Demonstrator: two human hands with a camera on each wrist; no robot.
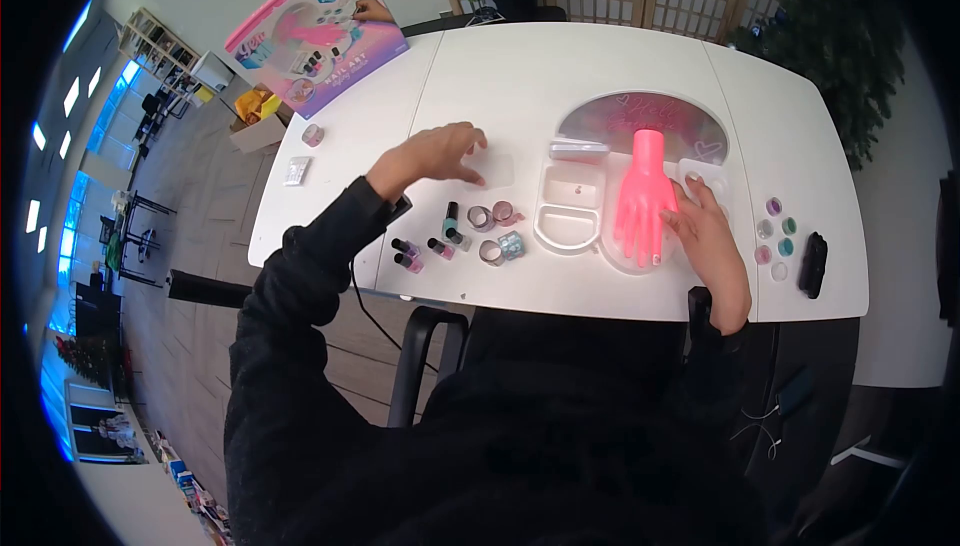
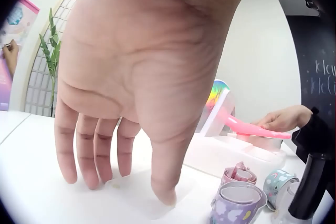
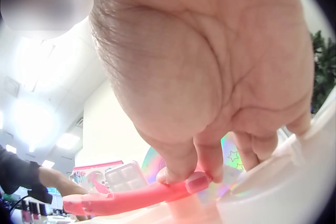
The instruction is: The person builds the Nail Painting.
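A pink model hand (image 1: 645, 196) lies palm-down over a white tray. My right hand (image 1: 712, 251) is at its right side; in the right wrist view the thumb and index finger of my hand (image 3: 205, 66) pinch the tip of a pink finger (image 3: 136, 200). My left hand (image 1: 435, 156) is spread over a thin translucent sheet (image 1: 497, 170) on the table. The left wrist view shows the bent fingers of this hand (image 2: 131, 66) pointing down, fingertips at the sheet (image 2: 136, 195), gripping nothing visible.
Nail polish bottles (image 1: 451, 216) and sticker rolls (image 1: 481, 217) stand between the left forearm and the tray (image 1: 568, 184). Small glitter pots (image 1: 764, 229) and a black case (image 1: 814, 266) lie at right. A colourful box (image 1: 320, 36) stands back left.
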